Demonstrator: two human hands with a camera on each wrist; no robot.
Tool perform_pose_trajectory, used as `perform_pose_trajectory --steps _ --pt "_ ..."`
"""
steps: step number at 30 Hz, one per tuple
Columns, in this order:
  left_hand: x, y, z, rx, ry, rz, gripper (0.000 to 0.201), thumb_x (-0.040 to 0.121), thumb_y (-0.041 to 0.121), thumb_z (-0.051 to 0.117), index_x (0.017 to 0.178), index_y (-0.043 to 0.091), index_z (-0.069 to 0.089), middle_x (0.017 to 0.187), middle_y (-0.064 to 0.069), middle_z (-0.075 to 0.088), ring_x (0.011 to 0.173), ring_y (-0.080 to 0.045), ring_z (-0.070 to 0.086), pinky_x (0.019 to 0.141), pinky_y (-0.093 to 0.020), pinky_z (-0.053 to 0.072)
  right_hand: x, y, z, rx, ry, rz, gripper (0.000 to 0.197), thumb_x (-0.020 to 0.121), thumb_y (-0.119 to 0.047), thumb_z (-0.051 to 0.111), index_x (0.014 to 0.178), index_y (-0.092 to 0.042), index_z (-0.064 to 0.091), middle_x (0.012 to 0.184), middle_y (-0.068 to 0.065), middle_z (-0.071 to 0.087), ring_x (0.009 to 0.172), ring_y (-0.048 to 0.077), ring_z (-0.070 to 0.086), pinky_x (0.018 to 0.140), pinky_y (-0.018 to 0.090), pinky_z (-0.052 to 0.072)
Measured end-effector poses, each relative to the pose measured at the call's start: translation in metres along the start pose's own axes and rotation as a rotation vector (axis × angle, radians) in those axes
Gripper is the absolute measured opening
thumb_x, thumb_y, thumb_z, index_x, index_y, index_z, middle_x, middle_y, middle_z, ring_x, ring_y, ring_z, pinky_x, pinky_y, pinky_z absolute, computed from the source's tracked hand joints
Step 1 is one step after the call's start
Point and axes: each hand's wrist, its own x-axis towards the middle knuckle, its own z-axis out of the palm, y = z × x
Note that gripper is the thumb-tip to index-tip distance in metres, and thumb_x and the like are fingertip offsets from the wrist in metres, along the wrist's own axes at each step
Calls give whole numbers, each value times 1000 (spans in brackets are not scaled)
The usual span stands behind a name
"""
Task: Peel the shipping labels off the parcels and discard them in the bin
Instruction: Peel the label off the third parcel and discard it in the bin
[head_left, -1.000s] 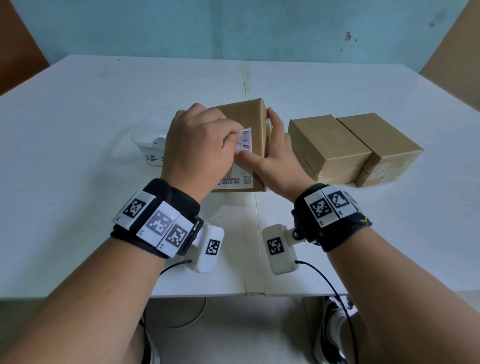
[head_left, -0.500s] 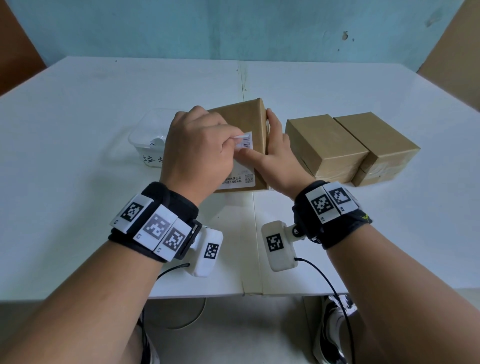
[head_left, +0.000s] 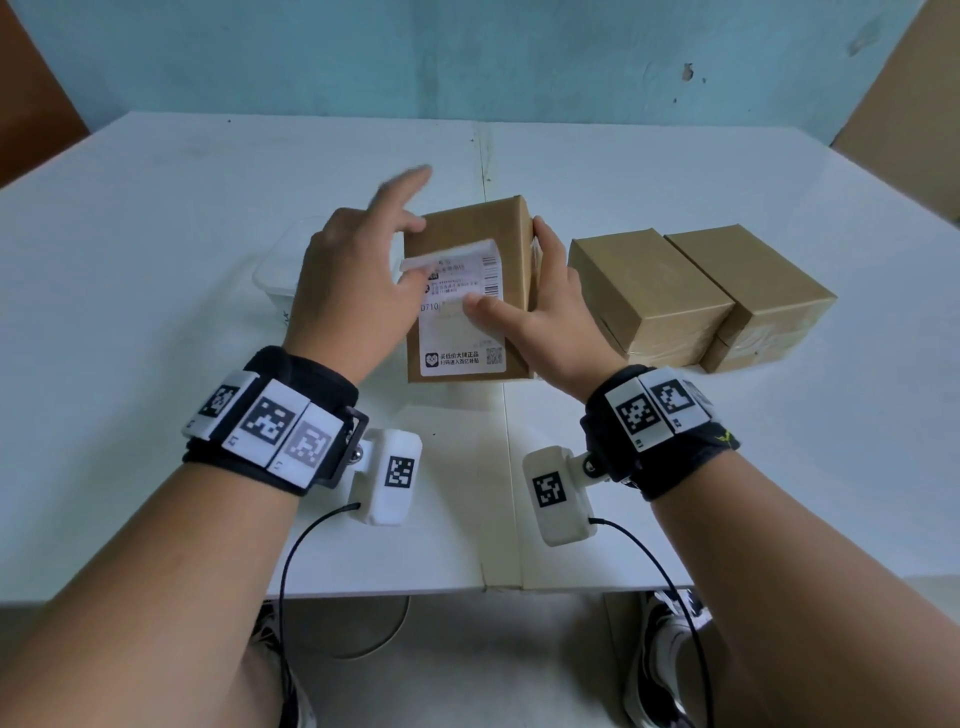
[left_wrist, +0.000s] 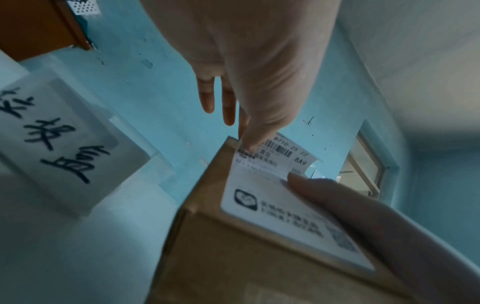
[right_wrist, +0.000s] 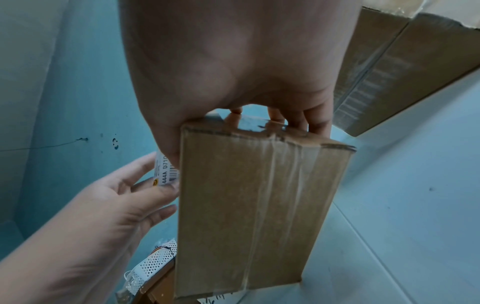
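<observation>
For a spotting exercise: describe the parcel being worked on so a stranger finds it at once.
On the white table stand three brown parcels. It is the leftmost parcel, upright, between both hands. Only it shows a white label, partly peeled.

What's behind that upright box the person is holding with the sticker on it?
Behind the parcel only bare white table shows. The right hand grips its far side; those fingers and anything right behind the box are hidden.
</observation>
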Motion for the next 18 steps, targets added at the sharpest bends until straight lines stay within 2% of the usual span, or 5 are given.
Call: perform_pose_trajectory --steps 2,5,12,16,18 --pt "-1 -2 0 21 -22 12 76 88 5 67 153 33 40 129 6 64 125 -16 51 104 -33 45 1 0 1 37 17 3 112 89 -51 80 170 -33 4 153 2 35 100 -28 39 90 4 40" --pt "-3 -2 2 6 -3 57 63 91 6 65 147 31 51 125 3 68 118 -15 60 100 -33 52 2 0 4 59 31 12 117 77 -60 77 169 -36 8 151 5 39 109 -13 46 110 36 50" --pt "-5 3 5 -17 39 115 26 92 13 65 114 26 68 101 2 77 89 -23 73 73 -37 62 -3 -8 4 25 66 38 118 73 -60 70 170 -32 8 154 3 36 100 -20 37 105 28 36" --pt "-5 4 5 19 68 158 16 91 14 66 101 26 64 93 -2 77 79 -29 74 59 -37 60 -6 -14 1 -6 74 45 118 73 -61 67 170 -33 6 153 4 36 103 -3 39 99 26 34" --pt "-6 5 5 32 65 174 14 91 15 66 99 26 62 91 -4 78 76 -31 73 57 -37 60 -6 -14 -1 -2 68 53 117 77 -60 71 169 -34 5 153 4 35 101 -4 39 98 26 34"
